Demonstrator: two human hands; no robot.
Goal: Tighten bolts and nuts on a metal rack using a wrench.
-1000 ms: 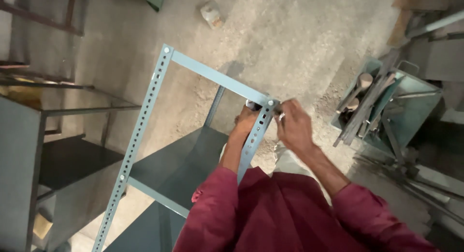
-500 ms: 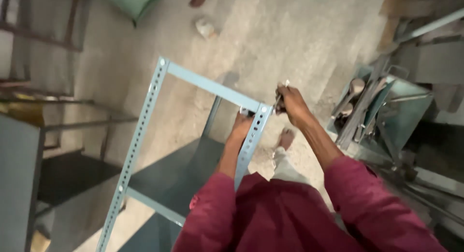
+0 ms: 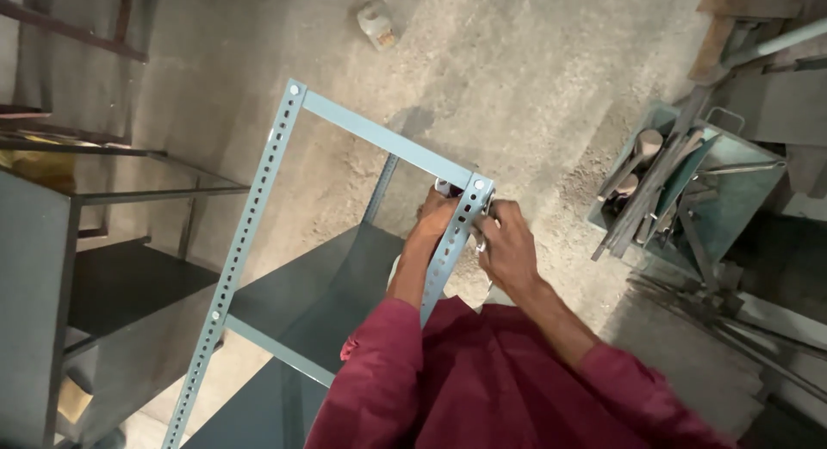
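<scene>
Seen from above, a person in a dark red long-sleeved shirt (image 3: 482,389) works at the top corner of a pale blue slotted-angle metal shelving frame (image 3: 258,199) that stands on a rough grey concrete floor (image 3: 534,78). The frame's perforated uprights run up toward the camera, and a plain pale blue crossbar (image 3: 379,139) joins two of them along the top. Both hands meet at the near right corner of the frame, where the crossbar ends at a perforated upright (image 3: 452,242). The left hand (image 3: 438,215) reaches in from the inner side of that upright, its fingers curled against the corner; whether it grips something small there cannot be told. The right hand (image 3: 506,246) sits on the outer side of the same upright, fingers closed around a small shiny metal piece (image 3: 482,240) pressed to the corner joint, too small to identify. The two hands lie just beside each other with the upright between them. Below the hands, a dark grey sheet-metal shelf (image 3: 319,294) is fixed inside the frame. To the left stands another dark metal rack (image 3: 103,199). To the right, well apart from the frame, a green metal box (image 3: 732,199) holds long metal bars and tools. A small pale container (image 3: 377,23) lies on the floor beyond the frame.
</scene>
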